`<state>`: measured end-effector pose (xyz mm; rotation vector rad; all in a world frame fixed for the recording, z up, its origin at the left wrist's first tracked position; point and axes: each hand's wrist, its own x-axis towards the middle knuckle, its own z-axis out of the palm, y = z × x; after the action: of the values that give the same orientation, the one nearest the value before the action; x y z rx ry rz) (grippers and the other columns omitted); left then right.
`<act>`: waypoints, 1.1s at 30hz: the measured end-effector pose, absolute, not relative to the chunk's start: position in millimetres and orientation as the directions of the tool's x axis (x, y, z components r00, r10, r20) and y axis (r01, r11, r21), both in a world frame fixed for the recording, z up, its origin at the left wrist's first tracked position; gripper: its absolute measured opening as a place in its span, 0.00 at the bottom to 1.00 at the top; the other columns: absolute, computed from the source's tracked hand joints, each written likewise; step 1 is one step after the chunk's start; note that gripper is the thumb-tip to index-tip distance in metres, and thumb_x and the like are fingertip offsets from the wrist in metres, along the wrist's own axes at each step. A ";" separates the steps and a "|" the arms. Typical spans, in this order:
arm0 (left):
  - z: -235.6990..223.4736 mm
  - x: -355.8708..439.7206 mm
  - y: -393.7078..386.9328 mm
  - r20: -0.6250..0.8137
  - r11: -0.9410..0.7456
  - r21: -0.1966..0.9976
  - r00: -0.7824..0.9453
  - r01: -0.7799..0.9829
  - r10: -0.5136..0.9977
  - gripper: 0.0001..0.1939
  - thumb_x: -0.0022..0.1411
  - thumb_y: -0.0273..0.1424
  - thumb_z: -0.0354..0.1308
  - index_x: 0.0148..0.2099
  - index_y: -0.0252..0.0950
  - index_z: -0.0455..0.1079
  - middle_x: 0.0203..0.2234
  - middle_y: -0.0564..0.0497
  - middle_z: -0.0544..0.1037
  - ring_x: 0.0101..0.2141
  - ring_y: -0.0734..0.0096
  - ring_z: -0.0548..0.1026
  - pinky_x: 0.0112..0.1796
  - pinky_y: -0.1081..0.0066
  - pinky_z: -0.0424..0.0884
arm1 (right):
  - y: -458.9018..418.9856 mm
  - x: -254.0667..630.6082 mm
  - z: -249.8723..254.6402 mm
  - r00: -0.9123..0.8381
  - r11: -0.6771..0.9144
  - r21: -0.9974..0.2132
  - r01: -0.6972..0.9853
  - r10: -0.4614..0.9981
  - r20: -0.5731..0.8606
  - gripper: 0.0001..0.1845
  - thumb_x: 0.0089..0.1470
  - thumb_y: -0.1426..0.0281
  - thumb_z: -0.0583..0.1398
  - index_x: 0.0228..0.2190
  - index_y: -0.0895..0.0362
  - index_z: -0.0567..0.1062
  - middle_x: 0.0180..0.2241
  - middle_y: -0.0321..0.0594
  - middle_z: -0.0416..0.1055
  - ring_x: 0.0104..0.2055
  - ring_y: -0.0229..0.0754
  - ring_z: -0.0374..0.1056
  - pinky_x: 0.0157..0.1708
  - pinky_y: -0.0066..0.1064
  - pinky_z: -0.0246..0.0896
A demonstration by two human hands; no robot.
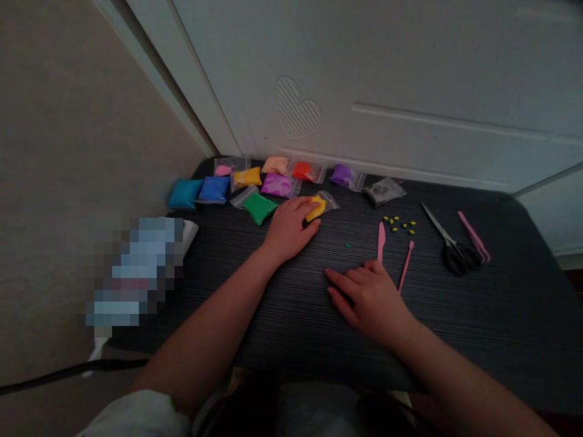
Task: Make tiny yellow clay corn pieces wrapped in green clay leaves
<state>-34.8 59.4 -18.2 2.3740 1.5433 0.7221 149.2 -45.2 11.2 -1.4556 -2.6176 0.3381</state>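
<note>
My left hand (289, 229) reaches forward on the dark table (501, 315) and its fingers close around a clear bag of yellow clay (319, 207). My right hand (367, 294) lies flat on the tabletop with its fingers stretched to the left, holding nothing. Just beyond it lie a pink plastic knife (381, 241) and a thin pink modelling stick (405, 265). A tiny green speck (348, 246) sits between my hands.
Several bags of coloured clay line the far edge: teal (183, 194), blue (213, 189), green (258, 207), magenta (277, 184), red (303, 171), purple (344, 175). Small yellow-green clay bits (399, 224), scissors (449, 243) and pink tweezers (473, 237) lie right. A white door (387, 79) stands behind.
</note>
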 end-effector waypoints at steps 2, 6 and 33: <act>-18.1 -34.7 59.6 0.281 -0.427 0.432 0.331 0.794 0.901 0.18 0.58 0.34 0.49 0.50 0.37 0.64 0.49 0.48 0.66 0.49 0.64 0.63 0.51 0.63 0.58 | -46.1 148.4 11.0 -0.576 0.554 -0.258 0.791 0.818 -0.009 0.18 0.56 0.64 0.48 0.46 0.53 0.67 0.29 0.38 0.71 0.31 0.40 0.63 0.39 0.37 0.44; -17.6 -35.1 59.5 0.284 -0.433 0.429 0.336 0.793 0.898 0.18 0.58 0.34 0.49 0.51 0.37 0.64 0.49 0.48 0.66 0.49 0.65 0.63 0.51 0.63 0.57 | -45.1 148.9 10.7 -0.534 0.517 -0.241 0.822 0.845 -0.010 0.18 0.57 0.65 0.48 0.46 0.54 0.67 0.29 0.38 0.71 0.32 0.41 0.63 0.40 0.38 0.43; -18.0 -35.6 57.8 0.306 -0.438 0.441 0.328 0.783 0.894 0.18 0.57 0.33 0.50 0.50 0.38 0.64 0.49 0.50 0.67 0.49 0.66 0.63 0.51 0.65 0.57 | -47.1 146.4 10.3 -0.545 0.530 -0.171 0.831 0.836 -0.057 0.21 0.57 0.63 0.47 0.50 0.55 0.64 0.30 0.39 0.70 0.33 0.43 0.63 0.40 0.39 0.45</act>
<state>-35.6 57.8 -18.0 2.3778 1.5279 0.7596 146.4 -47.1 10.3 -1.4818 -2.7196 0.2772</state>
